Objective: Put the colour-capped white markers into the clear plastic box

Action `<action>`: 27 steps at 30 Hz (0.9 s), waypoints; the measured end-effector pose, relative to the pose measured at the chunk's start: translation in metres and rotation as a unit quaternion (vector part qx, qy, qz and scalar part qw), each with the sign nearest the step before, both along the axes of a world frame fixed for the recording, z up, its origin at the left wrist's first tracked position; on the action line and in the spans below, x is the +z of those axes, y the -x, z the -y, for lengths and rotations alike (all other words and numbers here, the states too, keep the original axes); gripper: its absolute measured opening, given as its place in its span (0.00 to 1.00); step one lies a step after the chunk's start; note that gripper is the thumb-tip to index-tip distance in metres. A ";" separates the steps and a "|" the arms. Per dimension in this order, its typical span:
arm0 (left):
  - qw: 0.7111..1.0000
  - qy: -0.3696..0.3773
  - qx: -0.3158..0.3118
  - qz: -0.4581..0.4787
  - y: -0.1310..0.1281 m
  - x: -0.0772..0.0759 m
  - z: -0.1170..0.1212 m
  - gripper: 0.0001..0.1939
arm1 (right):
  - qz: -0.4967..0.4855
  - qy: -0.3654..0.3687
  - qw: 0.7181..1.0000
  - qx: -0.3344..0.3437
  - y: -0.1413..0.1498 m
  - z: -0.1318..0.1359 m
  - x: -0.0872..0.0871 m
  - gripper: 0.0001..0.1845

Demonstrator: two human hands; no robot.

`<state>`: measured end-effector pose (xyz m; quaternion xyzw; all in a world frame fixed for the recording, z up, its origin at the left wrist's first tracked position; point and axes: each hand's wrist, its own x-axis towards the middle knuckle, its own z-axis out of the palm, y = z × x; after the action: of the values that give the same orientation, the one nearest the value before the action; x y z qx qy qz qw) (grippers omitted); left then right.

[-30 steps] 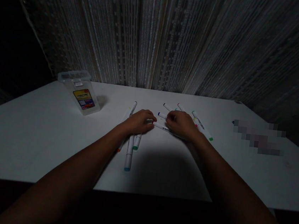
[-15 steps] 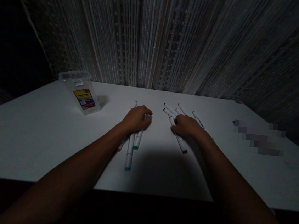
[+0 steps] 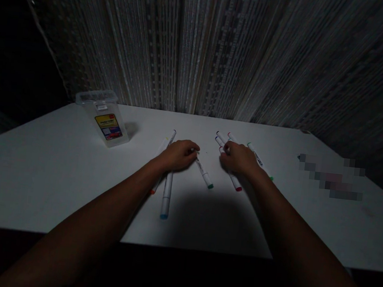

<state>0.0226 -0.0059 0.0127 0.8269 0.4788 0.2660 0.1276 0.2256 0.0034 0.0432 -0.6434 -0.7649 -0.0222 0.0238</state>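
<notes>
My left hand (image 3: 179, 155) is closed, its fingertips at the upper end of a white marker with a green end (image 3: 204, 174) that slants toward me. Under and beside that hand lie a marker with a light-blue end (image 3: 166, 195) and one with an orange end (image 3: 155, 186). My right hand (image 3: 239, 157) is curled over a red-ended marker (image 3: 233, 181), its thumb and fingers bent around the upper part. Dark-tipped markers (image 3: 222, 136) poke out past its fingers. Just right of it rests another green-ended marker (image 3: 258, 158). My palms hide parts of several markers.
A clear plastic case (image 3: 111, 128) with a yellow and blue label stands at the left on the white table (image 3: 37, 182). A blurred-out object (image 3: 333, 179) lies at the right. Behind the table hangs a striped string curtain (image 3: 201, 48).
The green-ended marker by my left hand has swung to the right, away from the blue-ended one. Dark-tipped markers near my right hand have shifted right, closer to the others.
</notes>
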 end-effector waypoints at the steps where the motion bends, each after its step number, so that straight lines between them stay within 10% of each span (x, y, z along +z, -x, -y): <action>1: 1.000 -0.003 -0.014 0.009 0.000 -0.001 0.000 0.13 | -0.012 -0.008 1.000 0.010 0.001 0.000 0.000 0.17; 13: 1.000 -0.008 -0.026 -0.006 0.003 -0.005 -0.002 0.13 | -0.059 0.027 0.989 0.131 0.011 0.005 -0.003 0.17; 27: 0.999 -0.005 -0.019 -0.031 0.003 -0.005 -0.003 0.14 | 0.042 0.036 0.998 0.029 0.004 0.002 -0.002 0.19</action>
<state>0.0195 -0.0030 0.0081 0.8447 0.4650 0.2399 0.1131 0.2217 0.0017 0.0409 -0.6199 -0.7838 -0.0208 -0.0309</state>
